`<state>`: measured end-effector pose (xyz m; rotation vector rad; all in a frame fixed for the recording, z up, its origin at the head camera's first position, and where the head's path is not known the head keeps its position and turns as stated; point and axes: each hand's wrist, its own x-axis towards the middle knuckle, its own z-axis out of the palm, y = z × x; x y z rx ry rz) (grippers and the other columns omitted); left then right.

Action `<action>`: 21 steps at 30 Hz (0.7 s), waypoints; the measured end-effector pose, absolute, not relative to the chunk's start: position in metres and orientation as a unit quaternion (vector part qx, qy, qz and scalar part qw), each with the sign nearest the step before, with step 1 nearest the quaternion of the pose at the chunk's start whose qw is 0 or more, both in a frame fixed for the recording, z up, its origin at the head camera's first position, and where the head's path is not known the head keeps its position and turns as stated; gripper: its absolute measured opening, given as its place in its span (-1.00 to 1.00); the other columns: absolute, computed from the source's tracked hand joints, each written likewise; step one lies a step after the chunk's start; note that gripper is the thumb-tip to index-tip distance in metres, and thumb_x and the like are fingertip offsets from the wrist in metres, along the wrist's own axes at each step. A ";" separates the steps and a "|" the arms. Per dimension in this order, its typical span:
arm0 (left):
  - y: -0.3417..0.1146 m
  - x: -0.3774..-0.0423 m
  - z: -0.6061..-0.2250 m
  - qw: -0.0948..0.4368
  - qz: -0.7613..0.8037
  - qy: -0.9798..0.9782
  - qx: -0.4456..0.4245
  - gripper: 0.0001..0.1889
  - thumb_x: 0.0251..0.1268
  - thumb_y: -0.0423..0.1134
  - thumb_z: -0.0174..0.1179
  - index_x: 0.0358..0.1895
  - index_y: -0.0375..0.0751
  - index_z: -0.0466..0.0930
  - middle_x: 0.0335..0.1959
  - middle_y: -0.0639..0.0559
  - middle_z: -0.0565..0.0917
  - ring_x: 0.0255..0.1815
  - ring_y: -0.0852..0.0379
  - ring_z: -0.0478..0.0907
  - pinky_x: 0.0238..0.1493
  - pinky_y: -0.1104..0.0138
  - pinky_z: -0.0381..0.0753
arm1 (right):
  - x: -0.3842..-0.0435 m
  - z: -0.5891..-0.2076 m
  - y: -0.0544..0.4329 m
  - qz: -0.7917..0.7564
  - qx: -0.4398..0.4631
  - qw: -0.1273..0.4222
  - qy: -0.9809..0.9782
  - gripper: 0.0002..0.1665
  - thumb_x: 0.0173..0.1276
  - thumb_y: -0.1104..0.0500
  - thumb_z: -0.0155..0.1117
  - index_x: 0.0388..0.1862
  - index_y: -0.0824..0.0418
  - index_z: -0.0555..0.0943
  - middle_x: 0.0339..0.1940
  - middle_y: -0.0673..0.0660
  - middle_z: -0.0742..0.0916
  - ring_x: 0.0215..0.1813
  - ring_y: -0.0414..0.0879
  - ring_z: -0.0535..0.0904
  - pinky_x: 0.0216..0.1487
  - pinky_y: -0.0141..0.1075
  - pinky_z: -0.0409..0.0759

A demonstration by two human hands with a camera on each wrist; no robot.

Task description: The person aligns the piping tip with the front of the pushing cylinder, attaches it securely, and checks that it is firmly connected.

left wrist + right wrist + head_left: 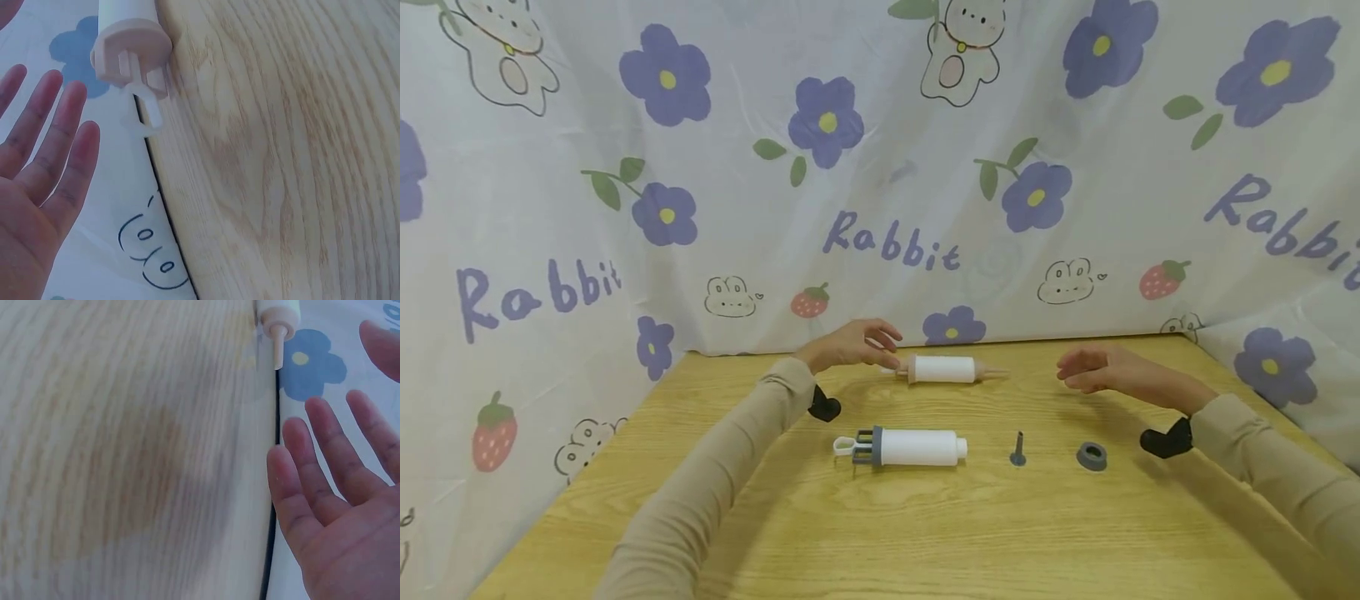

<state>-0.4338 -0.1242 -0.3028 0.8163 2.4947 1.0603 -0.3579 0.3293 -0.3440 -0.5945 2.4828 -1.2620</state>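
Near the back edge of the table lies a syringe-like press point(944, 369) with a white barrel and beige ends, its narrow nozzle pointing right. My left hand point(853, 343) is at its handle end, fingers loosely extended; the left wrist view shows the pale pull handle point(149, 106) apart from the fingers. Beyond the nozzle point(279, 353), off to the right, my right hand point(1105, 368) hovers with relaxed fingers and holds nothing. Closer to me rests a second press point(919, 447), white with a grey collar and a looped white handle.
A small grey nozzle point(1018, 450) stands upright to the right of the nearer press. Farther right is a grey ring-shaped cap point(1092, 456). Behind the wooden table point(925, 533) hangs a printed cloth point(880, 192), which also runs along both sides.
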 end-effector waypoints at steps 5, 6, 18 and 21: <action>-0.117 -0.428 -0.302 0.169 0.371 0.866 0.290 -0.45 0.24 -0.15 0.39 0.30 -0.08 0.47 0.24 -0.21 0.58 0.19 -0.04 0.57 0.22 0.02 0.55 | -0.355 -0.345 0.326 -0.450 -0.214 0.160 0.852 -0.36 0.48 0.05 0.22 0.35 0.40 0.33 0.35 0.43 0.49 0.32 0.23 0.51 0.24 -0.04 0.57; -0.116 -0.427 -0.302 0.168 0.372 0.865 0.292 -0.45 0.24 -0.16 0.38 0.29 -0.08 0.47 0.24 -0.22 0.59 0.18 -0.05 0.57 0.23 -0.01 0.54 | -0.354 -0.344 0.325 -0.449 -0.215 0.161 0.852 -0.37 0.48 0.06 0.23 0.35 0.40 0.33 0.35 0.43 0.50 0.32 0.23 0.51 0.24 -0.05 0.57; -0.093 -0.414 -0.300 0.204 0.364 0.844 0.337 -0.44 0.26 -0.17 0.37 0.32 -0.11 0.45 0.26 -0.23 0.56 0.24 0.01 0.55 0.21 0.10 0.57 | -0.340 -0.346 0.322 -0.437 -0.238 0.180 0.848 -0.47 0.49 0.10 0.21 0.30 0.36 0.40 0.33 0.41 0.51 0.25 0.06 0.58 0.17 -0.17 0.61; -0.083 -0.412 -0.302 0.218 0.359 0.838 0.347 -0.41 0.27 -0.17 0.36 0.34 -0.19 0.43 0.24 -0.21 0.58 0.22 0.05 0.55 0.20 0.12 0.58 | -0.339 -0.348 0.322 -0.439 -0.238 0.192 0.844 -0.48 0.49 0.11 0.21 0.29 0.36 0.40 0.34 0.41 0.50 0.24 0.01 0.58 0.16 -0.17 0.62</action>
